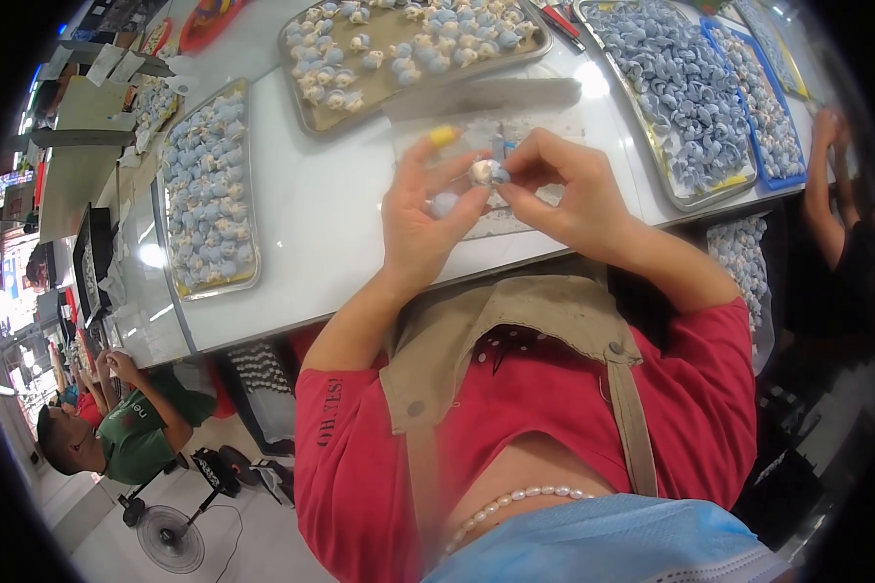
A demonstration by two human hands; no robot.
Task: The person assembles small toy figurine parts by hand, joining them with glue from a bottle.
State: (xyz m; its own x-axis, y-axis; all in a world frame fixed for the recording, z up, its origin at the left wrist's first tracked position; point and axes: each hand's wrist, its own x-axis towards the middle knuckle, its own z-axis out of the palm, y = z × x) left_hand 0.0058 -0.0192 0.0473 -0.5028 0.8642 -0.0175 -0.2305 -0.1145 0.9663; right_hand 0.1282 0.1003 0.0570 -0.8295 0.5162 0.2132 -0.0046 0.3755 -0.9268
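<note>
Between my two hands, above the white table [301, 209], is a small white-and-blue figurine [484, 173]. The fingertips of my left hand [420, 219] pinch it from the left, and one of those fingers wears a yellow finger cover [443, 135]. A pale blue rounded piece [444, 204] also rests within the left hand. From the other side, the thumb and forefinger of my right hand [578, 185] close on the figurine's blue part. Beneath the hands lies a pale work sheet or board [501, 222], partly hidden by them. The figurine's finer details are too small to make out.
A metal tray [306, 119] of similar figurines lies ahead, another tray [254, 194] at left. On the right are a tray [690, 202] of blue curved pieces and a blue tray [786, 182]. A red-handled tool [561, 21] lies far off. Other people work at both sides.
</note>
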